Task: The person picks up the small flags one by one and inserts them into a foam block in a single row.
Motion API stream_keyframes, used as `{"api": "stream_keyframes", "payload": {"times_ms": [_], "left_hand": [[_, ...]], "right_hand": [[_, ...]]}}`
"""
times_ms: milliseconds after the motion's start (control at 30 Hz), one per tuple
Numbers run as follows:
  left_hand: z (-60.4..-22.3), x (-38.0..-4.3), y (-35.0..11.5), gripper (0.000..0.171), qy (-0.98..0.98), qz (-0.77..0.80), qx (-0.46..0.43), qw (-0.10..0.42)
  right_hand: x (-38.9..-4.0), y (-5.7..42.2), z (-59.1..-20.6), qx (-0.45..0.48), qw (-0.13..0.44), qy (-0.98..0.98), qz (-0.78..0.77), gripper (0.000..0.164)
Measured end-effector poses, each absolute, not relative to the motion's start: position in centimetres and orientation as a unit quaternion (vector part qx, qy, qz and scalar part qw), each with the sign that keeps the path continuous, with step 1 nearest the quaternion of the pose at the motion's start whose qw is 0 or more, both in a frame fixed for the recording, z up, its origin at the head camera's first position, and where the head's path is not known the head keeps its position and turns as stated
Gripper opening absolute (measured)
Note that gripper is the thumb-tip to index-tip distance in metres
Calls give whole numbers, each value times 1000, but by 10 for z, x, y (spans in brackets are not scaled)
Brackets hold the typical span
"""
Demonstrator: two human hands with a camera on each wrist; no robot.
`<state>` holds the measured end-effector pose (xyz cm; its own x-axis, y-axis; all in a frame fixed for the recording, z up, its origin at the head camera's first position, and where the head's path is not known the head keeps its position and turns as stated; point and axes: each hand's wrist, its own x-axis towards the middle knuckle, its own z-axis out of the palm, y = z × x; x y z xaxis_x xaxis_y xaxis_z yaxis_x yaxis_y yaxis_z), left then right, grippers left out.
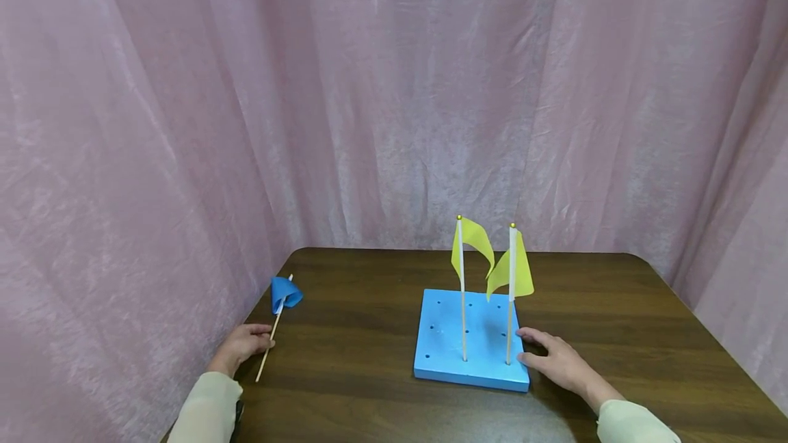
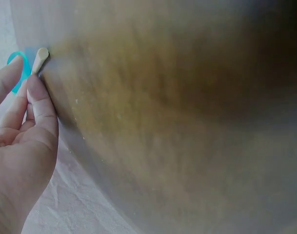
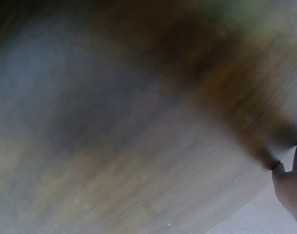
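Observation:
A small blue flag [image 1: 284, 294] on a thin wooden stick [image 1: 265, 359] lies near the table's left edge. My left hand [image 1: 241, 346] is at the middle of that stick, its fingertips touching it and the thumb held apart from the fingers. The left wrist view shows the stick's pale end [image 2: 41, 58] right at a fingertip. My right hand [image 1: 563, 364] rests at the right side of a light blue board [image 1: 446, 344] with straight fingers at its edge. Two yellow flags [image 1: 474, 234] [image 1: 522, 269] stand upright in holes along the board's near side.
Several small holes dot the board around the two flags. A dark brown wooden table [image 1: 357, 333] with rounded far corners carries everything. Pink curtains [image 1: 394, 101] hang behind it and along both sides. Both wrist views show mostly blurred tabletop.

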<state>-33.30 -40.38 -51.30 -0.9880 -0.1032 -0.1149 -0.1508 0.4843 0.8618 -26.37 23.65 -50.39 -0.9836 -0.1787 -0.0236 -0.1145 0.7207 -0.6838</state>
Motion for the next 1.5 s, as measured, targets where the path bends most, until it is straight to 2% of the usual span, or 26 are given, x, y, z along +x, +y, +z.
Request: {"api": "stream_keyframes", "payload": {"times_ms": [333, 833, 1500], "left_hand": [[-511, -336, -404, 46, 868, 490, -79, 33], [-506, -332, -390, 39, 890, 449, -83, -7], [-504, -334, -381, 28, 917, 392, -71, -28]], "right_hand": [[-263, 237, -503, -78, 46, 928, -361, 59], [-264, 237, -503, -76, 47, 927, -364, 59], [-263, 238, -503, -104, 37, 920, -375, 56]]}}
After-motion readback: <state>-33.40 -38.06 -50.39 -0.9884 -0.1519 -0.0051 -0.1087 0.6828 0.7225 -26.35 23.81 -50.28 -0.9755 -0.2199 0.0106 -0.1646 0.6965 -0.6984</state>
